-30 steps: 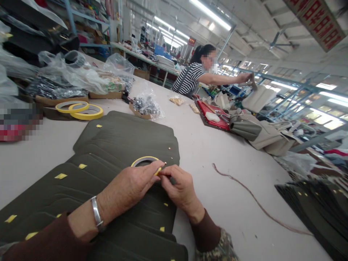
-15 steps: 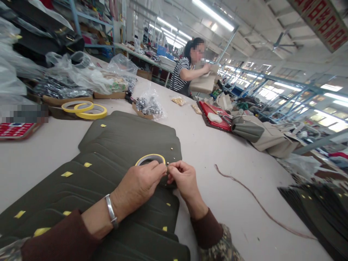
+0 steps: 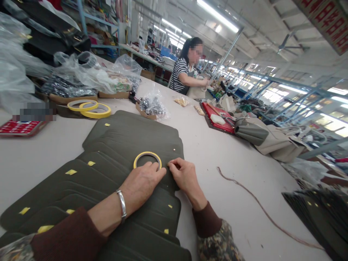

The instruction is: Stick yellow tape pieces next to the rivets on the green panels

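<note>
The left hand lies flat, fingers spread over the yellow tape roll, and just beside it the right hand pinches the olive panel under both.

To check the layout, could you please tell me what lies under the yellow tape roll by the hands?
The tape roll lies on the fanned olive panels; the left hand covers its near edge, and the table beneath is hidden.
</note>
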Demonstrator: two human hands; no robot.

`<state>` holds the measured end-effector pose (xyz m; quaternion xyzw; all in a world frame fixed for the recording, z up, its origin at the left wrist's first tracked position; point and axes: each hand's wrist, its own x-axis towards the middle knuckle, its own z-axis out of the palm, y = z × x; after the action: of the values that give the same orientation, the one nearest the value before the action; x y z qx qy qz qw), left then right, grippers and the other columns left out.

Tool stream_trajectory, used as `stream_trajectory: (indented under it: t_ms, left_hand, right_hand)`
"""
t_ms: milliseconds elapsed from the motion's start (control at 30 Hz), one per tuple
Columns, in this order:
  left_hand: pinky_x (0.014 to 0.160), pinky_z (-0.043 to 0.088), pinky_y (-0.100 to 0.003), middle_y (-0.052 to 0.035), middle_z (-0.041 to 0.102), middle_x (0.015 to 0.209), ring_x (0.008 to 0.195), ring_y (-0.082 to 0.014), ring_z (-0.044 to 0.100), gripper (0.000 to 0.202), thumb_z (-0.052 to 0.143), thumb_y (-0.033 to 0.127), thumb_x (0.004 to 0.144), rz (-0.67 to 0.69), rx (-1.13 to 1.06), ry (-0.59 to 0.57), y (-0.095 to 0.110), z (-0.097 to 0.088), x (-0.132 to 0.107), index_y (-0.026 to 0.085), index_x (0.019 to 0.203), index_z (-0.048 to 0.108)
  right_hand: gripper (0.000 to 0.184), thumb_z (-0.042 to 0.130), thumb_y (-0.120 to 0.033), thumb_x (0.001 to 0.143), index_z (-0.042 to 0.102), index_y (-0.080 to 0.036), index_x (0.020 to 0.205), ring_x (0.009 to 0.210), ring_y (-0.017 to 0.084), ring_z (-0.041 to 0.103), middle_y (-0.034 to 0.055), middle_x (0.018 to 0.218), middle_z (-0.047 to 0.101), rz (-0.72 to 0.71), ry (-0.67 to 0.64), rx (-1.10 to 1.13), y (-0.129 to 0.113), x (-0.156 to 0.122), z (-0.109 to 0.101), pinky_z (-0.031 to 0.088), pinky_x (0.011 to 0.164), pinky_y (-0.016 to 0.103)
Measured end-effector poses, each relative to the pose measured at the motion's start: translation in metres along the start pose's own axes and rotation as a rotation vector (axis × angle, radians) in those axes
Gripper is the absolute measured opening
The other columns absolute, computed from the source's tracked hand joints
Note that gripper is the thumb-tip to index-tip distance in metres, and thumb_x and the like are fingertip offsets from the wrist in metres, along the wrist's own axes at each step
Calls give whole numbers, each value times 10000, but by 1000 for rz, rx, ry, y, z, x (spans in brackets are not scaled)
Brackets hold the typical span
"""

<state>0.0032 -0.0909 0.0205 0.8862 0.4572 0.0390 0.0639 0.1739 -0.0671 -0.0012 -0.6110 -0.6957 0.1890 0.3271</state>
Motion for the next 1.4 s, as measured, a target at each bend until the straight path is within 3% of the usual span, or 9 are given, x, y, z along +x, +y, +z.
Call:
stream_trajectory:
  t_ms: [133,267,400,600,733,867,1033,1233,1400]
  left_hand:
    - [735,545,-378,-68,622,939,879,-244,594,203,439,86,923,1,3,15,-2,4,0,188,984,603]
    - [738,535,-386,-66,623,932,878,-248,591,196,426,121,943,-21,8,37,-4,7,0,199,984,601]
    - [745,528,-392,-66,626,939,880,-251,591,193,416,147,954,-33,-9,39,-5,10,1,202,983,598]
    - [767,515,-379,-64,642,956,901,-243,601,184,417,160,959,-45,-48,19,-4,2,0,199,970,597]
    - [763,500,-353,-59,664,948,922,-234,613,184,418,167,961,-102,-64,43,-7,-15,4,208,980,597]
    - [757,491,-345,-62,677,985,988,-247,597,193,411,169,959,-125,-25,101,-18,-21,20,215,1010,590]
    - [840,491,-375,-105,653,1076,1052,-262,565,232,387,162,958,-91,-10,117,-31,-8,38,177,1079,583]
    - [745,520,-325,-52,666,891,828,-203,636,249,368,240,979,10,-109,20,-28,-1,26,218,1046,606]
    - [862,537,-314,-59,712,1135,998,-193,683,322,340,279,999,64,-266,187,-29,4,11,238,1239,550]
  right_hand:
    - [146,591,-179,837,726,-193,783,652,180,662,32,704,726,-29,-2,-170,1,1,4,442,652,274]
    - [201,631,-249,847,679,-182,1031,539,168,612,-27,568,642,53,29,-59,8,-5,0,442,592,262]
    - [121,596,-253,886,697,-196,852,656,163,652,12,713,704,-38,55,67,13,-11,-1,473,652,251]
    - [157,604,-215,876,739,-194,799,697,185,639,54,757,709,-117,55,-212,9,-7,10,465,697,282]
    - [195,569,-275,890,741,-199,841,697,171,649,37,748,707,-8,11,53,15,-3,4,499,675,270]
    - [279,515,-346,889,710,-172,987,517,137,586,6,680,660,231,1,351,26,0,-5,471,459,231]
    - [277,537,-326,853,743,-174,959,553,147,602,19,671,673,197,10,292,34,3,-4,508,515,247]
    - [259,533,-302,860,740,-192,971,566,139,602,5,689,681,163,13,290,36,3,-4,519,541,243]
    - [232,588,-291,844,719,-161,984,556,126,593,12,724,682,127,74,421,22,-2,-14,497,532,233]
